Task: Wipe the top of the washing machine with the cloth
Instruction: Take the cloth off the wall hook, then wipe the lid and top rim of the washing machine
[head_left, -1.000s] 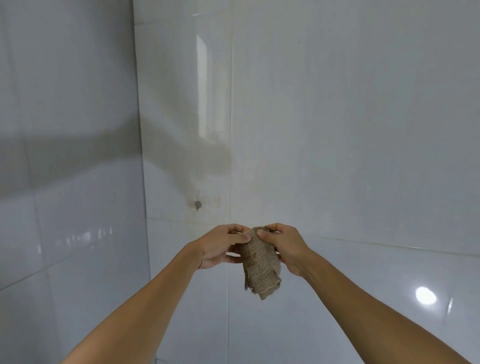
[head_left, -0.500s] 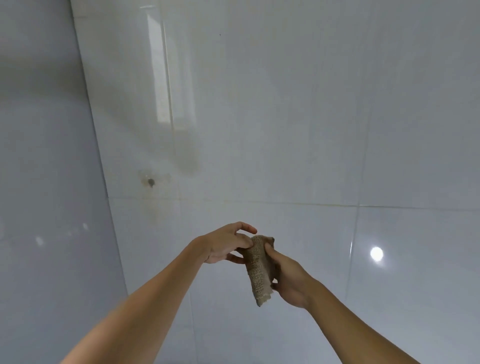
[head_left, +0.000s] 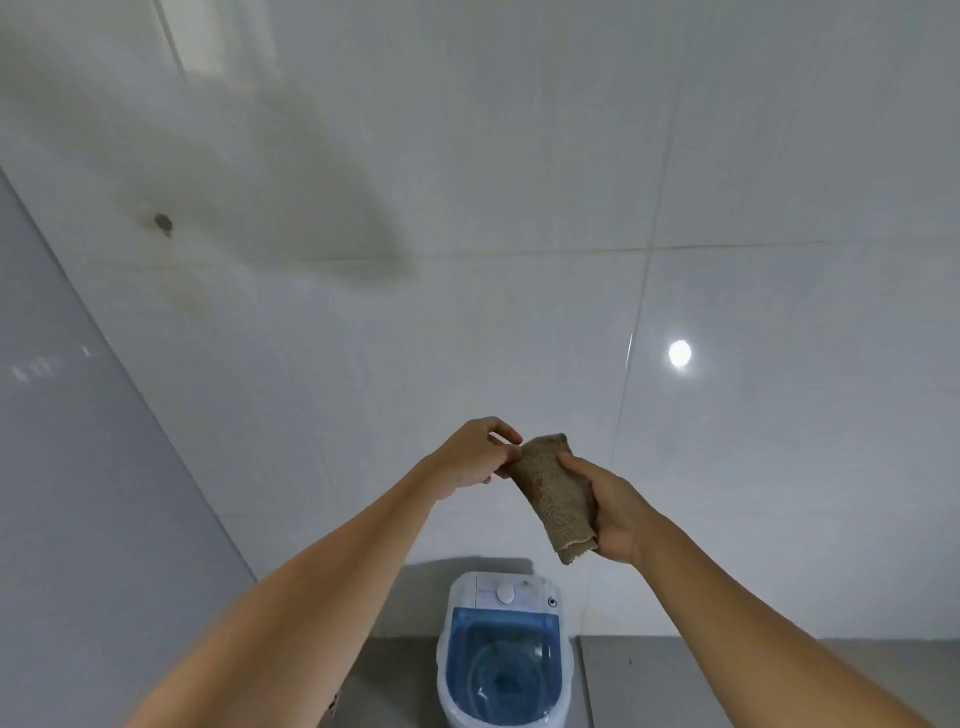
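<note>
The person holds a folded brown cloth (head_left: 553, 496) of coarse, open weave out in front of the chest, both bare arms stretched forward. The right hand (head_left: 608, 512) is wrapped around the lower and middle part of the cloth, thumb on the near face and fingers behind, so it carries the weight; the loose end pokes out below the palm. The left hand (head_left: 475, 457) meets the cloth's upper corner, where its fingertips (head_left: 511, 449) pinch or smooth the fold, the other fingers curled and apart from the fabric. This two-handed hold looks like a way to shape the cloth into a compact pad, giving a flat face to press on a surface, though that is a judgement from the grip alone. The washing machine (head_left: 501, 649), a small white top-loader with a translucent blue lid (head_left: 501, 654) and a round dial (head_left: 504, 594) on its far panel, stands low in the scene, below and well apart from the hands, against the far white tiled wall (head_left: 519, 208) on a grey floor (head_left: 649, 680). Its top is untouched, so wiping has not begun. The next move probably calls for lowering the cloth to the lid and the panel, with one hand likely enough to work it. A stained patch and a small dark hole (head_left: 163, 222) mark the wall to the far left.
</note>
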